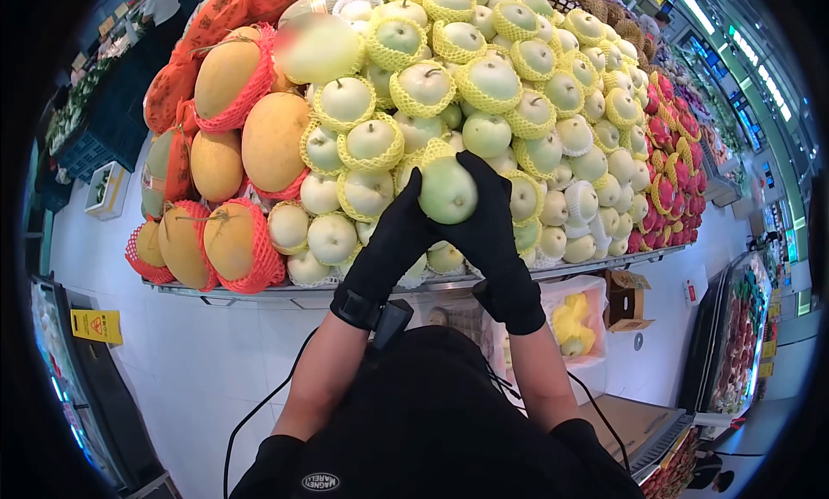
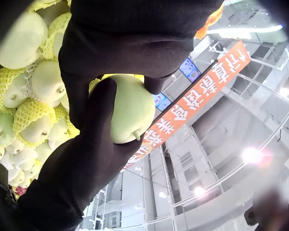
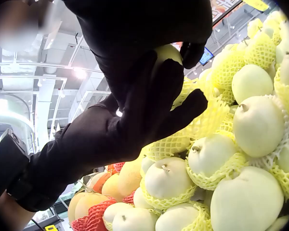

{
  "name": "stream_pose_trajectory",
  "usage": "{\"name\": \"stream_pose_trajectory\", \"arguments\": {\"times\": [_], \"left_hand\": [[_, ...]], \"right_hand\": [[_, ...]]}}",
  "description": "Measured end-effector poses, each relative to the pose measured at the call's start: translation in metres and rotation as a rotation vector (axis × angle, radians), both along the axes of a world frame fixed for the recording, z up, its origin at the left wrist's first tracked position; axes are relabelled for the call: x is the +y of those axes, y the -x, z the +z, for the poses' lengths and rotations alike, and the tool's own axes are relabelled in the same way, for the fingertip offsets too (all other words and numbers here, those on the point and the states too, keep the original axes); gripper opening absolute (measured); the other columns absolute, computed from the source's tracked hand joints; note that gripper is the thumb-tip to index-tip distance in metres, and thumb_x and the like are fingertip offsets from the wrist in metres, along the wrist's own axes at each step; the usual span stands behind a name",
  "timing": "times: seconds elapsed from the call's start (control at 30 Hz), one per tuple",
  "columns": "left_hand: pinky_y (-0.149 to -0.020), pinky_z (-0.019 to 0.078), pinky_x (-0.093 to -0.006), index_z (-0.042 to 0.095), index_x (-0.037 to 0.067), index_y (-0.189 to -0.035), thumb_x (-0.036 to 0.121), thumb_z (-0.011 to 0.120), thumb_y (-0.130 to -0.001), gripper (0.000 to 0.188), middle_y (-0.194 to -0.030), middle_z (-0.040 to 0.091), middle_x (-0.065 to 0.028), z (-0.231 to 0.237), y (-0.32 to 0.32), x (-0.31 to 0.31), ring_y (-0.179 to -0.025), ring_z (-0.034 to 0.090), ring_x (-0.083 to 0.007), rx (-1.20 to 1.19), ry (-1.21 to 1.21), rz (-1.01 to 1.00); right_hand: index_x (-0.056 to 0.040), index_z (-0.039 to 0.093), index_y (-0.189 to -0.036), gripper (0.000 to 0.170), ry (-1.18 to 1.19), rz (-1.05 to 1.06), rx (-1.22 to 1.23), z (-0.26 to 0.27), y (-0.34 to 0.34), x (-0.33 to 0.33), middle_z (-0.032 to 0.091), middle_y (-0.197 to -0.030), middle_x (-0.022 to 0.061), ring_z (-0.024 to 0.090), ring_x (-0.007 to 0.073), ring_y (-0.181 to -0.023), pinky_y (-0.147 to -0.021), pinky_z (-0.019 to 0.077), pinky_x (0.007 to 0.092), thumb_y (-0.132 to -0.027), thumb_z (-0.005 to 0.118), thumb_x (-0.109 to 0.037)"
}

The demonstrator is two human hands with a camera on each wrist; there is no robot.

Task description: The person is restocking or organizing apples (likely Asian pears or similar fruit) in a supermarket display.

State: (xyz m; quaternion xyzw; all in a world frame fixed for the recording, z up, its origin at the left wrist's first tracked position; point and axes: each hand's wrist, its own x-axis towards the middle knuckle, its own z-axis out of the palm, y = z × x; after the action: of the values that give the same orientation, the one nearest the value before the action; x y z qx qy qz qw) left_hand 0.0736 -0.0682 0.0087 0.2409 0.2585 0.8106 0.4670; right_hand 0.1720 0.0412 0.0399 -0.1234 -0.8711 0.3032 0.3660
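Both hands wear black gloves. Between them, a smooth pale green melon (image 1: 449,192) is held over the front of a fruit pile. My left hand (image 1: 399,227) grips its left side, while my right hand (image 1: 485,210) has fingers curled round the right side and top. In the left wrist view, a short stem shows on the bare melon (image 2: 133,110). Gloved fingers hide most of the melon (image 3: 167,54) in the right wrist view. Directly behind it lies yellow foam netting (image 1: 439,151).
Many pale melons (image 1: 332,238), several in yellow foam nets, fill the sloping display. Large yellow melons (image 1: 275,142) in red nets sit left, dragon fruit (image 1: 665,192) right. Below the display's metal edge stand a pink-lined crate (image 1: 596,305) and a cardboard box (image 1: 628,299).
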Motion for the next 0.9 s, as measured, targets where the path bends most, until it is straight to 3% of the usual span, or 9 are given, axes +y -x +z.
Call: {"name": "stream_pose_trajectory", "arguments": {"times": [0.07,0.23,0.33,0.43,0.47,0.57,0.7,0.77,0.9], "left_hand": [[-0.101,0.0477,-0.0448,0.043,-0.001,-0.136,0.036,0.044,-0.103,0.049,-0.132,0.053,-0.0166,0.007,-0.006,0.007,-0.120,0.055,-0.0291,0.058,-0.049,0.080],[-0.104,0.0456,-0.0441,0.041,-0.002,-0.137,0.027,0.054,-0.098,0.051,-0.132,0.051,-0.0190,0.013,-0.001,0.008,-0.124,0.052,-0.0315,-0.320,0.006,-0.059],[-0.104,0.0460,-0.0421,0.038,-0.003,-0.139,0.018,0.066,-0.089,0.062,-0.135,0.049,-0.0193,0.010,0.004,0.012,-0.125,0.051,-0.0304,-0.071,0.027,0.077],[-0.101,0.0475,-0.0416,0.034,-0.004,-0.142,0.005,0.073,-0.080,0.073,-0.137,0.046,-0.0185,0.011,-0.005,0.014,-0.125,0.051,-0.0286,0.296,0.281,0.402],[-0.101,0.0456,-0.0391,0.029,-0.002,-0.145,-0.003,0.075,-0.074,0.085,-0.129,0.051,-0.0161,0.010,-0.008,0.015,-0.117,0.054,-0.0236,0.274,0.254,0.413],[-0.101,0.0474,-0.0403,0.024,0.001,-0.147,0.009,0.085,-0.067,0.101,-0.138,0.044,-0.0199,0.007,-0.014,0.018,-0.123,0.051,-0.0269,0.578,0.192,0.571],[-0.102,0.0460,-0.0402,0.023,0.006,-0.149,0.013,0.089,-0.062,0.109,-0.136,0.045,-0.0180,0.022,-0.026,0.017,-0.124,0.050,-0.0264,0.623,0.189,0.605],[-0.104,0.0446,-0.0403,0.022,0.006,-0.149,0.016,0.091,-0.062,0.111,-0.136,0.045,-0.0160,0.023,-0.028,0.016,-0.124,0.050,-0.0260,0.671,0.189,0.641],[-0.104,0.0441,-0.0401,0.022,0.005,-0.149,0.018,0.093,-0.060,0.114,-0.137,0.045,-0.0146,0.023,-0.032,0.017,-0.124,0.049,-0.0250,0.631,0.186,0.565]], "right_hand": [[-0.0058,0.049,-0.134,0.076,-0.012,0.049,0.010,0.001,-0.004,0.006,0.057,-0.129,0.0157,0.051,0.0321,-0.122,-0.103,0.0355,0.0441,-0.068,0.084,-0.024],[-0.0070,0.044,-0.139,0.081,0.137,0.193,-0.019,0.007,-0.016,0.021,0.046,-0.140,0.0154,0.042,0.0319,-0.131,-0.108,0.0347,0.0429,-0.069,0.084,-0.019],[-0.0075,0.039,-0.143,0.086,0.204,0.243,-0.046,0.008,-0.020,0.024,0.042,-0.143,0.0145,0.039,0.0298,-0.135,-0.111,0.0341,0.0420,-0.070,0.084,-0.017],[-0.0067,0.035,-0.146,0.090,0.337,0.266,-0.047,0.014,-0.022,0.018,0.042,-0.143,0.0145,0.039,0.0277,-0.135,-0.111,0.0360,0.0407,-0.071,0.084,-0.016],[-0.0062,0.033,-0.146,0.091,0.394,0.273,-0.040,0.016,-0.021,0.016,0.042,-0.142,0.0147,0.039,0.0272,-0.135,-0.110,0.0370,0.0403,-0.071,0.084,-0.015],[-0.0037,0.030,-0.147,0.094,0.363,0.244,0.010,0.006,-0.016,0.017,0.042,-0.142,0.0157,0.043,0.0264,-0.132,-0.108,0.0402,0.0389,-0.071,0.085,-0.014],[-0.0025,0.028,-0.146,0.100,0.352,0.200,0.057,-0.005,-0.013,0.019,0.043,-0.141,0.0156,0.048,0.0243,-0.127,-0.105,0.0435,0.0376,-0.067,0.089,-0.014],[-0.0013,0.028,-0.145,0.099,0.479,0.235,0.066,0.001,-0.016,0.015,0.043,-0.139,0.0160,0.047,0.0252,-0.128,-0.106,0.0430,0.0385,-0.068,0.089,-0.018],[-0.0014,0.028,-0.143,0.101,0.406,0.216,0.069,-0.005,-0.022,0.022,0.045,-0.136,0.0156,0.050,0.0249,-0.125,-0.102,0.0464,0.0381,-0.065,0.090,-0.018]]}}
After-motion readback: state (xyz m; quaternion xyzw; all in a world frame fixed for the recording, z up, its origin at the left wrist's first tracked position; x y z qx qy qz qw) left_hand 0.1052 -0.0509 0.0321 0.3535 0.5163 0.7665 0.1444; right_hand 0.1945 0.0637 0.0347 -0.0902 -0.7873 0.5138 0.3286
